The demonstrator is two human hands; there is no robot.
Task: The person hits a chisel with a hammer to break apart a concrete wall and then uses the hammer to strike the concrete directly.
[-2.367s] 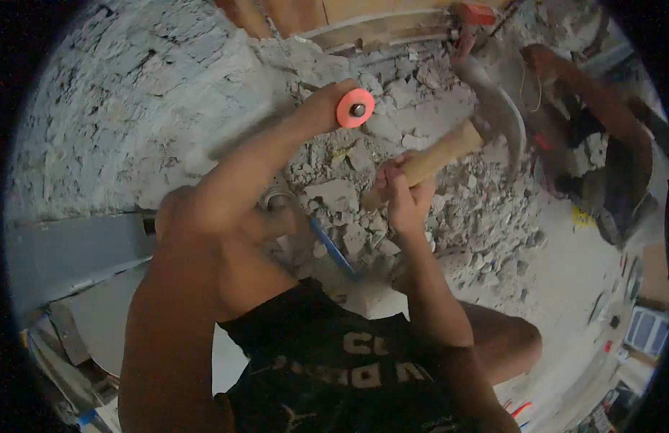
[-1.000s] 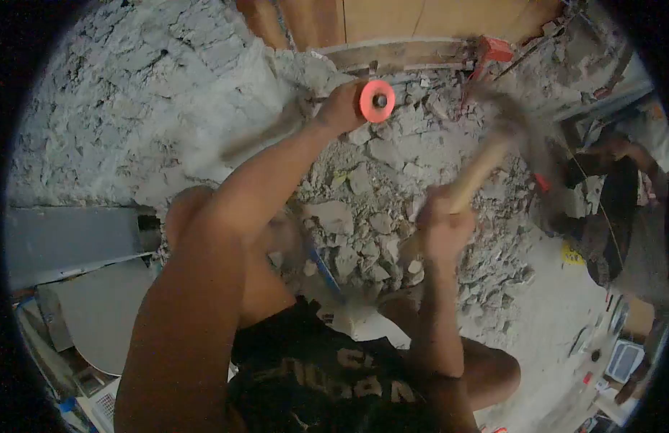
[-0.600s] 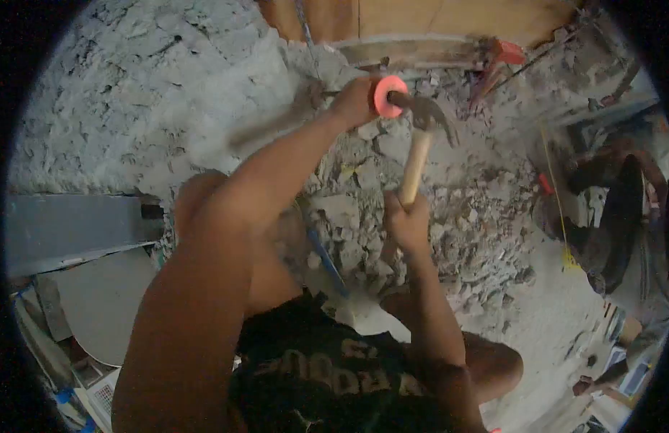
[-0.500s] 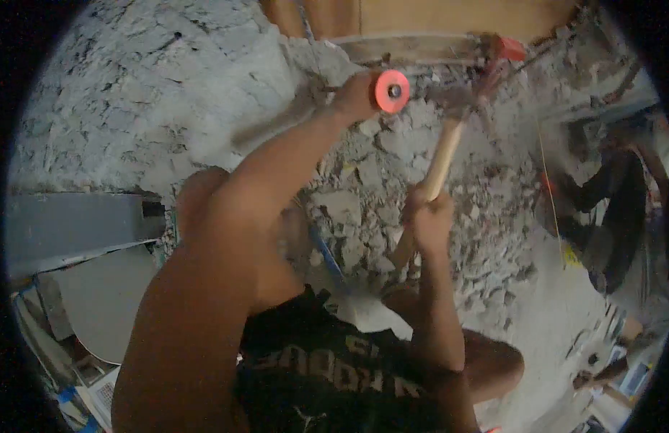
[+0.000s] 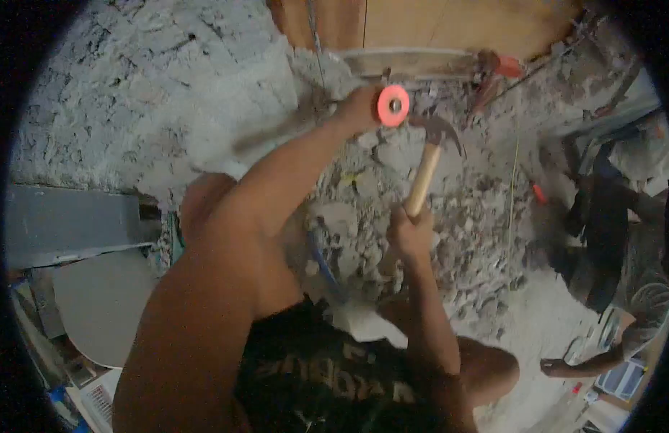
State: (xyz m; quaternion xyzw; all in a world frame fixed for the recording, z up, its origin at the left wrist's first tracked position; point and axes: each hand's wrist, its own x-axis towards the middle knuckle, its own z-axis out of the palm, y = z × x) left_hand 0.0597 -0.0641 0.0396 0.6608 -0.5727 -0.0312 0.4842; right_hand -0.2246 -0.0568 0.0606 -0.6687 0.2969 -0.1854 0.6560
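Note:
A claw hammer (image 5: 425, 173) with a wooden handle is in my right hand (image 5: 411, 232), its fingers wrapped round the lower handle. The hammer head is just right of an orange-pink round guard (image 5: 384, 115) with a metal end at its middle. My left hand (image 5: 363, 105) is closed behind that guard, round a tool that is mostly hidden. Broken rubble (image 5: 399, 155) lies below and around both hands, under a wooden panel (image 5: 435, 25).
Another person's hand (image 5: 561, 368) reaches in at the lower right, near a plastic box (image 5: 623, 379). A grey metal beam (image 5: 75, 220) is at the left. A red tool (image 5: 504, 66) lies by the panel, and a thin cord (image 5: 514, 187) hangs at the right.
The hammer and my right hand have moved left, bringing the head close to the orange-pink guard. My left hand appears slightly lower. The other person's hand has shifted left at the lower right.

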